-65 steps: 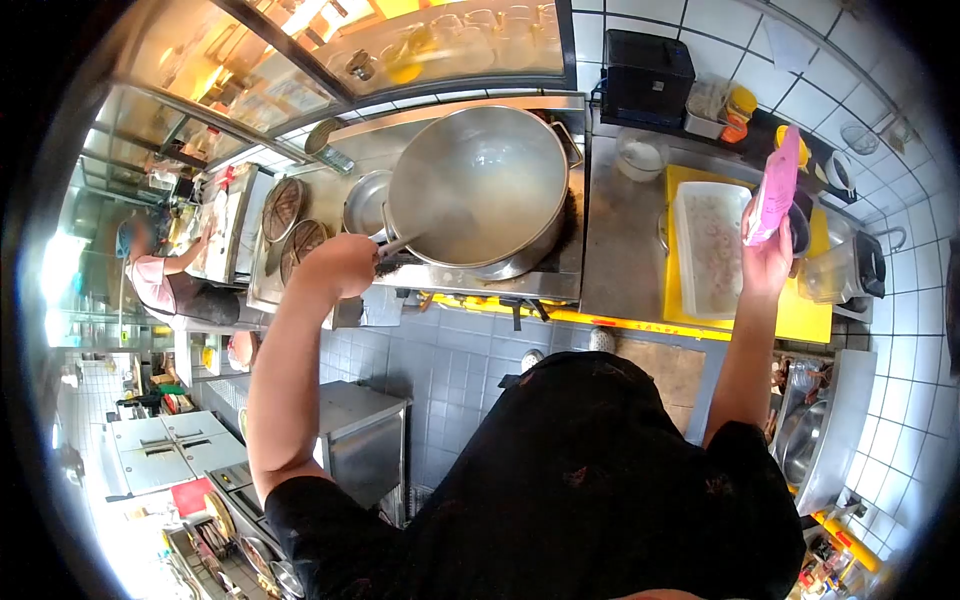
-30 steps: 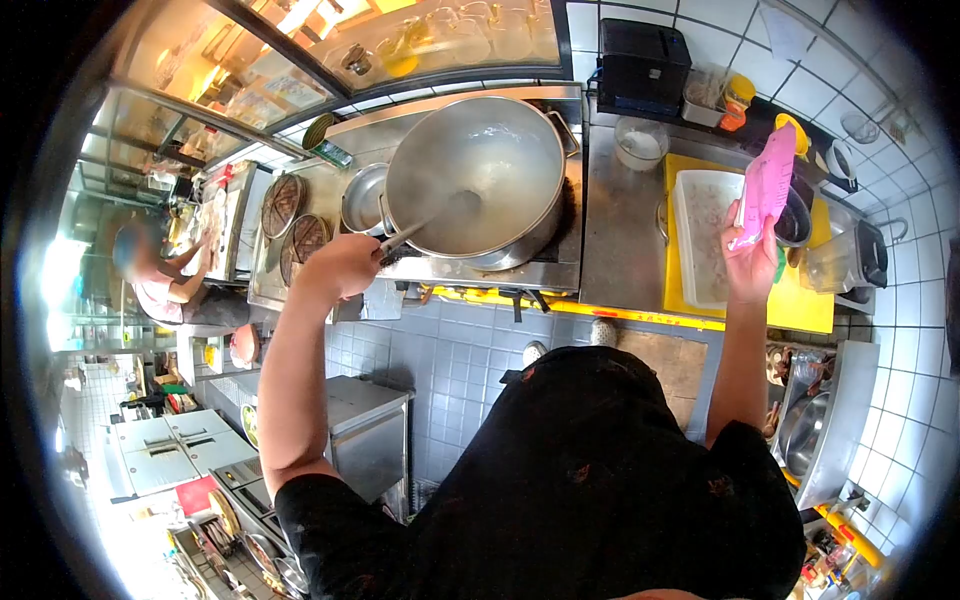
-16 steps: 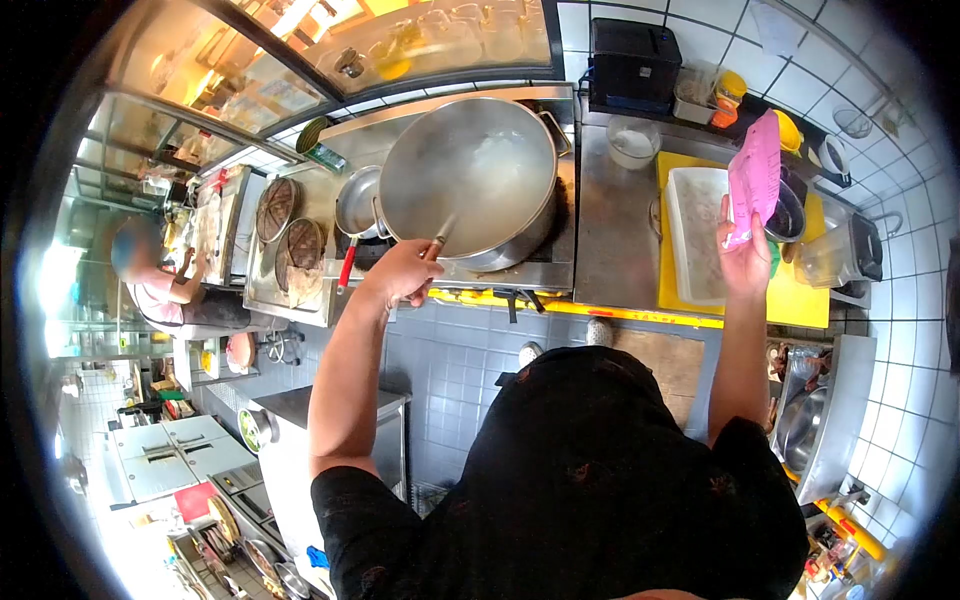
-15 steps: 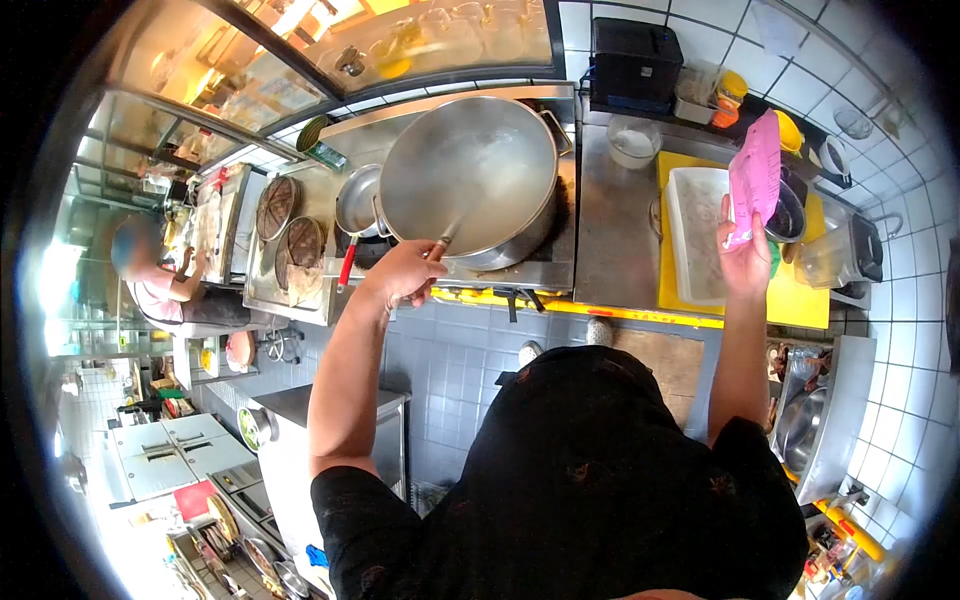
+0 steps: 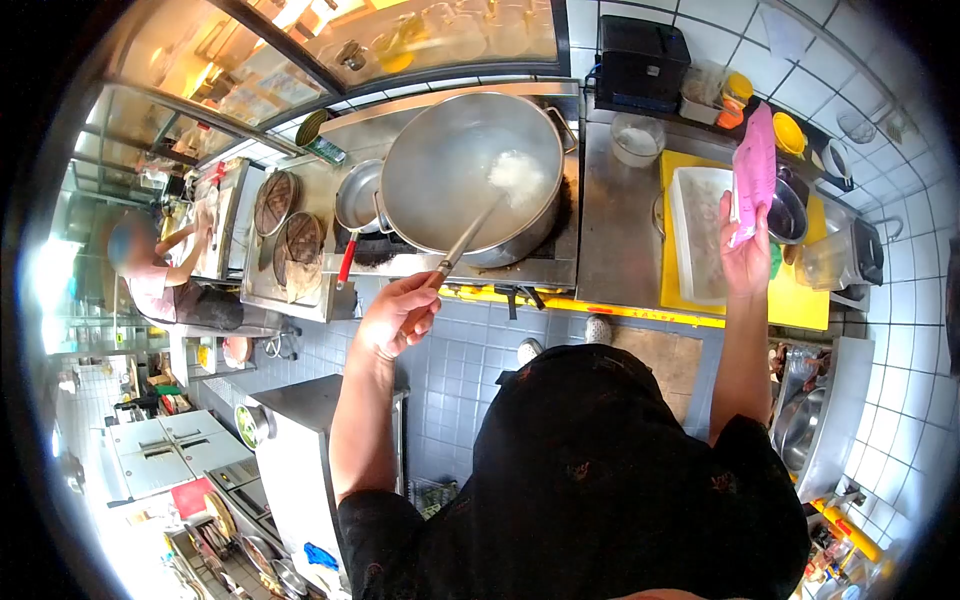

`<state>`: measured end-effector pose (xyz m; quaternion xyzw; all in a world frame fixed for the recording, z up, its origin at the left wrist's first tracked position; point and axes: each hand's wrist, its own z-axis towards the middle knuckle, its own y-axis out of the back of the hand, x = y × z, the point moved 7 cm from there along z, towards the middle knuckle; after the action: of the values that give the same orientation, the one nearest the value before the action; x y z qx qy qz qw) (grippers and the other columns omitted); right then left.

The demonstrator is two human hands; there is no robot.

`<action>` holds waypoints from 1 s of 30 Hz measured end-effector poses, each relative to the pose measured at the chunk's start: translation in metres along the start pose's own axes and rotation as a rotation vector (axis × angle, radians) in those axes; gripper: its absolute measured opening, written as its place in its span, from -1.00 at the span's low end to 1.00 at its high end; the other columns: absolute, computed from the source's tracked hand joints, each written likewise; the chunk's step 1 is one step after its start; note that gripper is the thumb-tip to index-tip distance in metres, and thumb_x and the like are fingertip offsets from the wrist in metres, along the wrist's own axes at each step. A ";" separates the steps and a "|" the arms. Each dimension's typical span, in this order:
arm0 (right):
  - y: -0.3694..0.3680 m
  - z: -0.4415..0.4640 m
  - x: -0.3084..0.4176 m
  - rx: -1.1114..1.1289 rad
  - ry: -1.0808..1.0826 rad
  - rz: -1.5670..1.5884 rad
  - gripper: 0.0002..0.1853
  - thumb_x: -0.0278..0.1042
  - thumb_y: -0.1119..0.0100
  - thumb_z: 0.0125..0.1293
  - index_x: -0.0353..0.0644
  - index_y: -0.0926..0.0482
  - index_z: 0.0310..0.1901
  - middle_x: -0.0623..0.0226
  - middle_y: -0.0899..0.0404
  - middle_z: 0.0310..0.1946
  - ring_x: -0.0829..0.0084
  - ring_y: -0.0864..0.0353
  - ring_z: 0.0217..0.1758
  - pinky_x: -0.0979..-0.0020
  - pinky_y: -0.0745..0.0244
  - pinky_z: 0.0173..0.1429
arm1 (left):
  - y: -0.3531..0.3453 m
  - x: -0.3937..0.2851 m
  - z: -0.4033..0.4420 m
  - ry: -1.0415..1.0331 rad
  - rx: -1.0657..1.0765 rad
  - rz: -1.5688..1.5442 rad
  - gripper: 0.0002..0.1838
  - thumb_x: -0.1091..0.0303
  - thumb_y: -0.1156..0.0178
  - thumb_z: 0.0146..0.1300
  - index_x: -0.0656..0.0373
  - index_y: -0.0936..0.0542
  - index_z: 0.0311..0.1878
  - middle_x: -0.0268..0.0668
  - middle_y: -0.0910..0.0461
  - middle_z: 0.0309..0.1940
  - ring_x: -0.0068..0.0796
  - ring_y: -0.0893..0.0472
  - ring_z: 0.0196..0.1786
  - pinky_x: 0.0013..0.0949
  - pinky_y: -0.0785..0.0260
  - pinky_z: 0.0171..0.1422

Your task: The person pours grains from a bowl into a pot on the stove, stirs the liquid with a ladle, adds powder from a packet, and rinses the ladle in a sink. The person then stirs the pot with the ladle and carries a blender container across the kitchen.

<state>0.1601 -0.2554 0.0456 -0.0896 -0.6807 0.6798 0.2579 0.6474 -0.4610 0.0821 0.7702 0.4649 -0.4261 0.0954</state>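
Note:
My left hand (image 5: 398, 312) is closed around the handle of a long-handled utensil (image 5: 468, 243), which slants into a large metal pot (image 5: 530, 228) on the stove. A white lumpy mass (image 5: 517, 175) covers the utensil's far end, so whether that is a ladle or a skimmer cannot be made out. Cloudy liquid fills the pot. On the right, my right hand (image 5: 745, 255) grips a pink packet (image 5: 755, 165) by its lower end. The packet is held upright over the edge of a white tray (image 5: 698, 240) that lies on a yellow board (image 5: 815, 290).
Left of the pot sits a small pan (image 5: 360, 195) with a red handle (image 5: 347, 260). Two round woven items (image 5: 277, 203) lie farther left. A clear tub (image 5: 636, 140), a black box (image 5: 640, 62) and a dark bowl (image 5: 788, 215) stand rightward. Another person (image 5: 150, 275) works at far left.
My left hand has drawn back toward me, and more of the utensil's handle shows. A white mass has come up at its end in the pot. My right hand still holds the packet.

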 end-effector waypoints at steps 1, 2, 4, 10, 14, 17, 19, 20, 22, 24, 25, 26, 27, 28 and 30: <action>-0.001 0.002 -0.004 0.026 -0.051 -0.002 -0.52 -0.13 0.02 0.59 -0.20 -0.35 0.40 0.04 -0.46 0.32 0.07 -0.46 0.38 0.31 -0.73 0.09 | 0.002 0.001 -0.003 -0.018 -0.013 -0.011 -0.47 0.39 -0.22 0.32 0.41 -0.42 0.31 -0.34 -0.53 -0.41 -0.68 -0.39 -0.68 -0.62 -0.11 -0.75; -0.002 0.005 -0.009 0.053 -0.102 -0.005 -0.51 -0.12 0.04 0.60 -0.21 -0.34 0.40 0.04 -0.48 0.29 0.07 -0.50 0.34 0.33 -0.74 0.05 | 0.006 0.001 -0.006 -0.033 -0.043 -0.020 -0.46 0.41 -0.22 0.31 0.40 -0.41 0.33 -0.34 -0.53 -0.42 -0.66 -0.40 -0.67 -0.60 -0.14 -0.74; -0.001 0.009 -0.015 0.053 -0.139 -0.046 -0.50 -0.09 0.05 0.60 -0.22 -0.34 0.40 0.02 -0.52 0.25 0.08 -0.57 0.28 0.36 -0.74 -0.01 | 0.012 0.001 -0.011 -0.062 -0.104 -0.036 -0.44 0.45 -0.22 0.31 0.37 -0.40 0.36 -0.32 -0.53 -0.44 -0.63 -0.42 -0.66 -0.54 -0.20 -0.72; -0.010 0.017 -0.035 -0.056 -0.015 -0.235 -0.56 -0.20 -0.03 0.58 -0.26 -0.37 0.34 0.00 -0.52 0.24 0.10 -0.58 0.27 0.42 -0.70 -0.06 | 0.025 -0.005 -0.031 -0.172 -0.331 0.461 -0.41 0.52 -0.18 0.30 0.38 -0.37 0.41 -0.17 -0.62 -0.41 -0.45 -0.59 -0.54 -0.38 -0.40 -0.58; -0.007 0.028 -0.053 -0.077 -0.068 -0.298 -0.57 -0.35 -0.13 0.51 -0.24 -0.38 0.33 0.06 -0.53 0.22 0.13 -0.56 0.27 0.43 -0.66 -0.07 | 0.018 -0.009 -0.051 -0.614 -0.503 0.925 -0.39 0.57 -0.18 0.25 0.35 -0.36 0.40 0.14 -0.66 -0.20 0.01 -0.72 -0.05 -0.10 -0.57 0.01; -0.013 0.035 -0.061 -0.071 -0.068 -0.431 -0.56 -0.38 -0.20 0.46 -0.19 -0.40 0.31 0.17 -0.58 0.17 0.17 -0.62 0.18 0.43 -0.61 -0.13 | 0.019 0.012 -0.063 -0.767 -0.633 1.101 -0.34 0.63 -0.15 0.19 0.29 -0.36 0.42 0.13 -0.65 -0.13 0.09 -0.71 -0.11 -0.08 -0.59 -0.07; -0.016 0.038 -0.070 -0.140 -0.074 -0.472 -0.57 -0.40 -0.24 0.44 -0.12 -0.42 0.29 0.21 -0.61 0.15 0.19 -0.66 0.14 0.45 -0.56 -0.17 | 0.010 0.023 -0.075 -0.845 -0.708 1.159 -0.27 0.66 -0.12 0.13 0.25 -0.32 0.46 0.13 -0.63 -0.10 0.16 -0.68 -0.14 -0.03 -0.60 -0.11; -0.018 0.041 -0.073 -0.129 -0.058 -0.492 -0.58 -0.38 -0.24 0.44 -0.11 -0.42 0.29 0.23 -0.61 0.15 0.20 -0.66 0.14 0.45 -0.57 -0.16 | 0.008 0.032 -0.078 -0.831 -0.738 1.203 -0.20 0.67 -0.10 0.11 0.21 -0.24 0.51 0.10 -0.60 -0.15 0.16 -0.67 -0.22 -0.01 -0.60 -0.17; -0.023 0.047 -0.080 -0.103 -0.038 -0.532 -0.59 -0.34 -0.24 0.45 -0.08 -0.43 0.28 0.26 -0.63 0.14 0.22 -0.67 0.14 0.45 -0.57 -0.15 | 0.001 0.050 -0.077 -0.742 -0.750 1.212 -0.17 0.68 -0.08 0.12 0.19 -0.19 0.55 0.08 -0.56 -0.17 0.17 -0.65 -0.27 -0.01 -0.60 -0.19; -0.027 0.051 -0.088 -0.116 -0.049 -0.509 -0.60 -0.30 -0.23 0.46 -0.07 -0.43 0.28 0.28 -0.64 0.13 0.22 -0.68 0.13 0.45 -0.57 -0.14 | -0.008 0.069 -0.073 -0.704 -0.719 1.189 -0.12 0.68 -0.05 0.14 0.12 -0.10 0.59 0.08 -0.50 -0.19 0.19 -0.61 -0.33 0.02 -0.57 -0.22; -0.030 0.055 -0.092 -0.120 -0.062 -0.499 -0.60 -0.28 -0.23 0.47 -0.06 -0.44 0.27 0.29 -0.64 0.13 0.22 -0.69 0.13 0.45 -0.57 -0.13 | -0.008 0.080 -0.064 -0.680 -0.692 1.202 -0.12 0.69 -0.04 0.16 0.13 -0.09 0.60 0.09 -0.50 -0.19 0.18 -0.61 -0.34 0.06 -0.54 -0.24; -0.032 0.058 -0.095 -0.126 -0.072 -0.508 -0.60 -0.27 -0.23 0.47 -0.05 -0.44 0.27 0.30 -0.64 0.13 0.22 -0.69 0.13 0.45 -0.58 -0.13 | -0.007 0.089 -0.059 -0.640 -0.653 1.212 -0.13 0.70 -0.05 0.15 0.17 -0.10 0.59 0.10 -0.52 -0.20 0.18 -0.61 -0.36 0.06 -0.53 -0.24; -0.034 0.060 -0.099 -0.132 -0.081 -0.516 -0.60 -0.26 -0.23 0.47 -0.05 -0.44 0.27 0.30 -0.65 0.13 0.22 -0.68 0.14 0.45 -0.58 -0.13 | -0.009 0.091 -0.055 -0.599 -0.613 1.221 -0.14 0.71 -0.06 0.15 0.20 -0.12 0.58 0.11 -0.53 -0.21 0.18 -0.60 -0.37 0.05 -0.52 -0.25; -0.036 0.063 -0.102 -0.140 -0.090 -0.525 -0.60 -0.25 -0.23 0.47 -0.04 -0.44 0.27 0.31 -0.65 0.13 0.22 -0.68 0.15 0.45 -0.58 -0.13 | -0.011 0.087 -0.058 -0.668 -0.595 1.169 -0.16 0.71 -0.07 0.16 0.22 -0.14 0.57 0.09 -0.53 -0.23 0.12 -0.61 -0.38 0.01 -0.52 -0.26; -0.044 0.067 -0.108 -0.160 -0.100 -0.534 -0.59 -0.24 -0.22 0.48 -0.04 -0.43 0.29 0.29 -0.62 0.14 0.23 -0.67 0.13 0.44 -0.54 -0.15 | -0.014 0.073 -0.071 -0.806 -0.560 1.061 -0.19 0.71 -0.09 0.19 0.25 -0.17 0.56 0.05 -0.55 -0.28 0.01 -0.63 -0.40 -0.07 -0.52 -0.29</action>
<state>0.2308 -0.3681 0.0673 0.1064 -0.7436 0.5354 0.3862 0.6919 -0.3682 0.0748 0.6219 0.0487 -0.4381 0.6472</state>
